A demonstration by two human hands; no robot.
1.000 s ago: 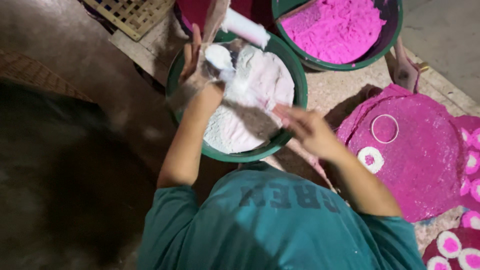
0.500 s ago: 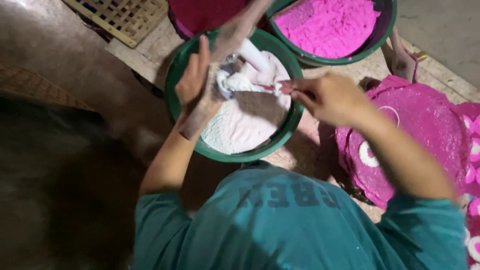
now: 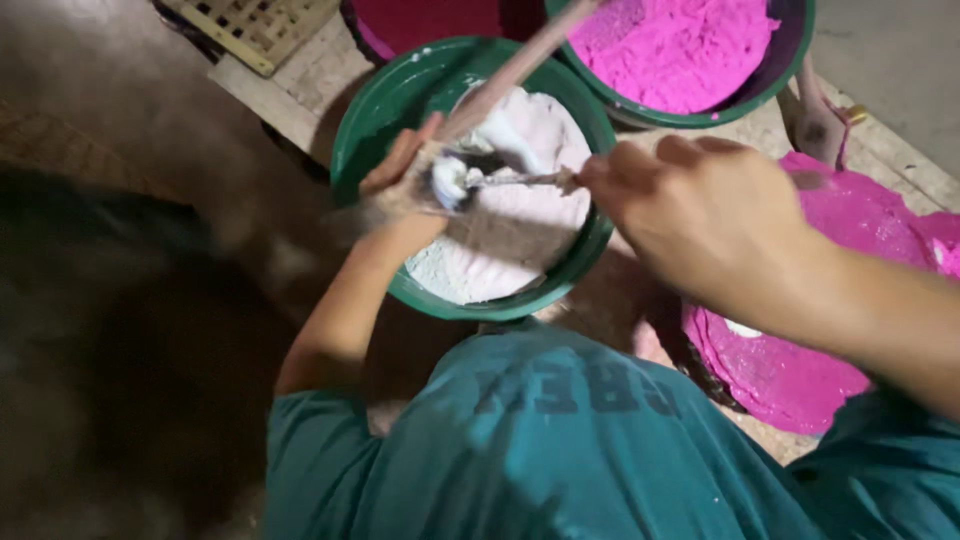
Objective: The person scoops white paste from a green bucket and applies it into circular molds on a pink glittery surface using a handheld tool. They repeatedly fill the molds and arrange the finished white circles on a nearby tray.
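My left hand (image 3: 402, 188) is over a green bowl (image 3: 358, 135) of white powder (image 3: 520, 245). It is closed around the lower end of a long pale tube (image 3: 520, 65) that slants up to the right. My right hand (image 3: 700, 215) grips a small metal spoon (image 3: 510, 180) by its handle. The spoon's tip, loaded with white powder, sits at the tube's end by my left fingers. Both hands are dusted with powder.
Behind the white bowl stands a green bowl of bright pink powder (image 3: 680, 45) and a dark pink tub (image 3: 430, 20). A round pink powder pattern (image 3: 800, 370) covers the floor at the right. A wooden lattice (image 3: 265, 25) lies at the top left.
My right hand came up from the bowl's near rim to the middle and now brings the spoon to the tube. My left hand keeps holding the tube over the bowl.
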